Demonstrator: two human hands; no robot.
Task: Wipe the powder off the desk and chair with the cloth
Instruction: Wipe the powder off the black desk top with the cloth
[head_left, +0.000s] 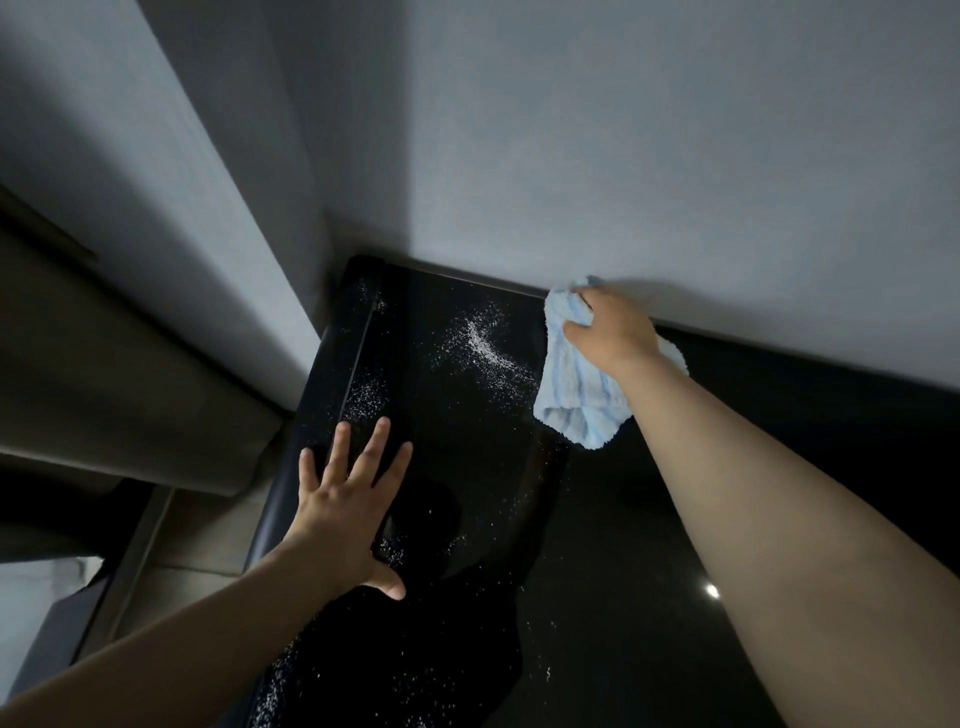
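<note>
Powdered black desk (649, 519): one cloth (576, 395), left hand (343, 514), right hand (613, 332).

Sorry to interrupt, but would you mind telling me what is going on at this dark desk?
A person is wiping white powder off a glossy black desk. The right hand grips a fluffy light blue cloth at the desk's far edge, by the grey wall. The left hand lies flat, fingers spread, on the desk's left side. A thick powder streak lies just left of the cloth, and specks are scattered nearer the person.
</note>
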